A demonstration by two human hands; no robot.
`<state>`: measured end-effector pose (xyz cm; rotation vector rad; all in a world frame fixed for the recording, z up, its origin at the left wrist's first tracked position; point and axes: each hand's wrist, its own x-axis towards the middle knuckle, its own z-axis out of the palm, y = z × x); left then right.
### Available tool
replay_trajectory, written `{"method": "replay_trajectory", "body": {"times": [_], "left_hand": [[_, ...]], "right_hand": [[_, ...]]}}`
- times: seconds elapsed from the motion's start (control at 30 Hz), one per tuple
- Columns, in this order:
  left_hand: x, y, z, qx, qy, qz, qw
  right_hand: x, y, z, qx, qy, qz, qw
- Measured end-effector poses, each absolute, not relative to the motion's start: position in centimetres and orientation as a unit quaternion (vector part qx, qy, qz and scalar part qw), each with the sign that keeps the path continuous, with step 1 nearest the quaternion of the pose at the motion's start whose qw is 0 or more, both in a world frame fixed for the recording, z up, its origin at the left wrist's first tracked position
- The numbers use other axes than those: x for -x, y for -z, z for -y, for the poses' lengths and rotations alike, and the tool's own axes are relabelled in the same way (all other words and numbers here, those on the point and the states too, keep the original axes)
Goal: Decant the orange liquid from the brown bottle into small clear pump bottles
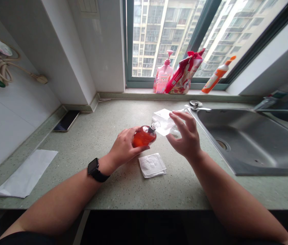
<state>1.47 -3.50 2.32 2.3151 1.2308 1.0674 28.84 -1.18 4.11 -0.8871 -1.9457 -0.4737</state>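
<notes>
In the middle of the counter, my left hand (pixel 126 144) is wrapped round an amber bottle (pixel 144 136) with a black collar and a clear cap (pixel 155 125). The bottle tilts to the right, its cap end toward my other hand. My right hand (pixel 183 136) is just right of the cap, thumb and fingers apart, apparently gripping nothing. Behind its fingers is a clear and white plastic wrapper (pixel 162 119), partly hidden; whether the fingertips touch it I cannot tell. A folded white tissue (pixel 153 165) lies on the counter below the bottle.
A steel sink (pixel 256 136) with a tap (pixel 279 108) takes up the right side. A phone (pixel 66 120) and a white folded sheet (pixel 28 173) lie at left. On the sill stand a pink pump bottle (pixel 163 76), a red bag (pixel 185 73) and an orange-white bottle (pixel 217 76).
</notes>
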Motion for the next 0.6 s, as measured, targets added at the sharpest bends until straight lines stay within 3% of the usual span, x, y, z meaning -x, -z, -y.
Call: {"method": "replay_trajectory", "body": {"times": [0.6], "left_hand": [[-1.43,-2.28,3.33,-0.81,-0.372,-0.423,0.163]], "right_hand": [[-28.86,-4.11,1.23,0.355,0.196,0.787,0.465]]}}
